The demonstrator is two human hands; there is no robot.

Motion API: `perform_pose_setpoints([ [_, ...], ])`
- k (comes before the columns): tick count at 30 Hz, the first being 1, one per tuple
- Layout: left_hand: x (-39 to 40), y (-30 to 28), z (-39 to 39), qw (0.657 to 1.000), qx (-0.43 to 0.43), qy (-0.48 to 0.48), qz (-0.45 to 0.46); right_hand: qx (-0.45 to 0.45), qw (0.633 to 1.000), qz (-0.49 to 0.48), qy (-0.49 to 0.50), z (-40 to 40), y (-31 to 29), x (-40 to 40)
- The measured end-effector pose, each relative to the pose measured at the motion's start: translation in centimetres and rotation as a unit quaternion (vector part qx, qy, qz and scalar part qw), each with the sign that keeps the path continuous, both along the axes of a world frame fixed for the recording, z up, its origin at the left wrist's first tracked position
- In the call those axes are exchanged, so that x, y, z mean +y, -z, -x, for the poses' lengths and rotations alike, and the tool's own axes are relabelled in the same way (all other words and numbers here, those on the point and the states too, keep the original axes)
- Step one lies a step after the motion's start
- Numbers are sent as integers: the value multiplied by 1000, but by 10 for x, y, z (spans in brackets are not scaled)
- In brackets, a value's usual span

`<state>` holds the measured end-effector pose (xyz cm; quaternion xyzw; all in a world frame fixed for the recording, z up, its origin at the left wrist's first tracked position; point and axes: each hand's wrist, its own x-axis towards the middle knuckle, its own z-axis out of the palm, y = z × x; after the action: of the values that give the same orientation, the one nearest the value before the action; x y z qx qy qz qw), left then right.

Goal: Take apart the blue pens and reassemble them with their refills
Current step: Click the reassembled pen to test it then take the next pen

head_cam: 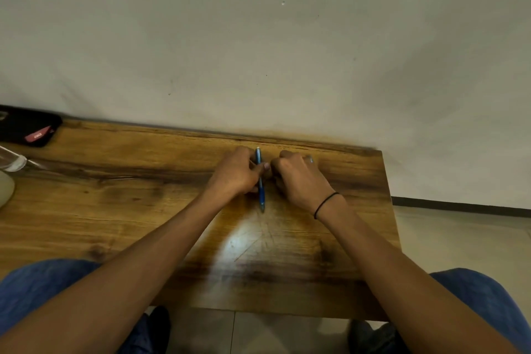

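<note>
A blue pen (261, 195) lies lengthwise near the far edge of the wooden table (143, 210), its tip pointing toward me. My left hand (235, 172) sits against the pen's left side and pinches its middle, thumb laid across the barrel. My right hand (298, 175) rests on the table just right of the pen with its fingers curled under. A small pale-blue glint shows at its far knuckles. Whatever lies inside that hand is hidden. A black band circles my right wrist.
A black case with a red label (28, 129) lies at the table's far left corner. A clear glass object (11, 162) stands at the left edge. The wall runs right behind the table. The table's right edge drops to a tiled floor (459, 238).
</note>
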<state>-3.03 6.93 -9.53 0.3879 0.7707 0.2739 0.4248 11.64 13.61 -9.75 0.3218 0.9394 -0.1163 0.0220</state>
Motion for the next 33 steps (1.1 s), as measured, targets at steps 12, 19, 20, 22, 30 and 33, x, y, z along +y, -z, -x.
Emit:
perform_pose_setpoints([
  [12,-2,17,-3,989,144,42,-12,30,997,62,34,-3,-9,9],
  [19,-4,22,-7,982,178,43,-41,65,992,49,97,-13,-23,34],
  [20,-4,22,-8,983,176,40,-42,70,991,45,104,-14,-23,34],
  [22,-5,22,-7,984,168,32,-47,65,990,42,115,-14,-23,33],
  [30,-7,25,-9,978,189,41,-83,-26,991,27,128,-8,-15,19],
  [33,-6,26,-9,977,194,40,-85,-65,991,25,114,-10,-14,17],
])
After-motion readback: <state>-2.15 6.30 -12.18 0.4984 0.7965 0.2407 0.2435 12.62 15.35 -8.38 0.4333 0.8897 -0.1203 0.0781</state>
